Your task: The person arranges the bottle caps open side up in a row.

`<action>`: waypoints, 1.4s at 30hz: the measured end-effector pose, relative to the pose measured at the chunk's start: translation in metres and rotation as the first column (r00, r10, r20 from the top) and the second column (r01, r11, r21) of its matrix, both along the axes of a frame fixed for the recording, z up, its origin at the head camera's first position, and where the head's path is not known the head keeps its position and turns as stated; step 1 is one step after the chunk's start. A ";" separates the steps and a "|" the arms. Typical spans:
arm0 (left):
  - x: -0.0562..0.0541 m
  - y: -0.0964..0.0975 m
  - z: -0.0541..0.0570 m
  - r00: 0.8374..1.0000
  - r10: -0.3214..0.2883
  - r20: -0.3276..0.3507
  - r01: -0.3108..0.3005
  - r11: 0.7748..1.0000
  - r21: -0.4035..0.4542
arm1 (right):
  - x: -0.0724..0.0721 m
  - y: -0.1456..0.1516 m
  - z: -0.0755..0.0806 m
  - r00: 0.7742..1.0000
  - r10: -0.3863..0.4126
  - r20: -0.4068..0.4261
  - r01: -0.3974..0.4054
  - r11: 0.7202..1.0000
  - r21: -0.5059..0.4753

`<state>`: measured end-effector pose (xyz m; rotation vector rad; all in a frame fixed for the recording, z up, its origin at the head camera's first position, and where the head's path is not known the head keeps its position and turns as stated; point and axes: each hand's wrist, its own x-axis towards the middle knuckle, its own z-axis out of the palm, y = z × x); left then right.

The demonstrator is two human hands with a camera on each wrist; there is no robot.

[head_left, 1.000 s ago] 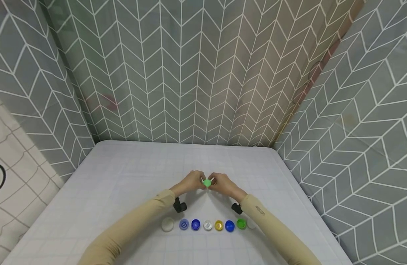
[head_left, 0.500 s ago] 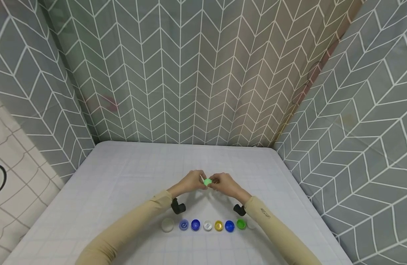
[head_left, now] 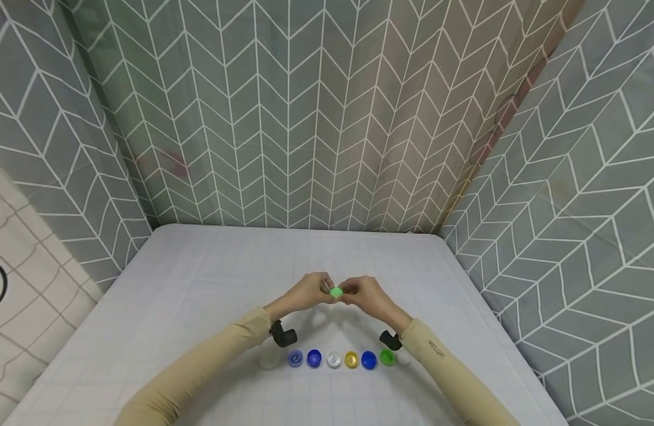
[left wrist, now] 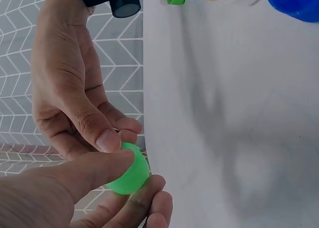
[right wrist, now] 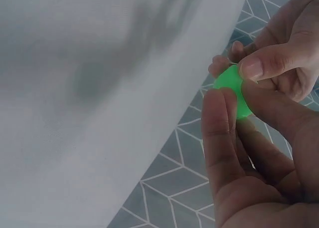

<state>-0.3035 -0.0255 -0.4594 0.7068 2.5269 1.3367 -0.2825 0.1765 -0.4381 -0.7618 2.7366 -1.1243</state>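
Observation:
Both hands meet above the table and hold one small, smooth, bright green round piece (head_left: 336, 292); I cannot tell whether it is a ball or a cap. My left hand (head_left: 311, 291) pinches it between thumb and fingers, as the left wrist view shows with the green piece (left wrist: 132, 175) under the thumb. From the other side my right hand (head_left: 363, 293) pinches its edge; fingers partly cover the green piece (right wrist: 233, 83) in the right wrist view. A thin white line shows beside the left fingers, its nature unclear.
Nearer the body lies a row of round plastic caps: a whitish cap (head_left: 270, 358), a pale blue cap (head_left: 295, 358), a blue cap (head_left: 313, 358), a yellow cap (head_left: 351, 359), a green cap (head_left: 387, 357) and others. Patterned grey curtains (head_left: 289, 118) surround the white table (head_left: 241, 254).
Both hands have shifted slightly to the right with the green piece, which appears more tilted. Forearms and wrist cameras have spread a little apart. The row of caps stays put.

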 end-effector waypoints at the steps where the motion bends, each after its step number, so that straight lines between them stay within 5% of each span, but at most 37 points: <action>1: 0.000 -0.001 0.001 1.000 0.000 -0.002 0.000 1.000 0.002 | 0.001 0.000 0.001 1.000 0.001 -0.003 -0.001 1.000 0.001; 23: 0.007 -0.008 0.004 0.998 0.013 0.061 -0.013 1.000 0.005 | 0.015 0.001 0.005 1.000 0.011 -0.009 -0.011 1.000 -0.029; 42: 0.021 0.021 0.008 0.998 -0.039 -0.044 0.041 0.998 0.054 | 0.022 0.023 0.011 0.999 0.038 -0.012 -0.037 0.997 0.074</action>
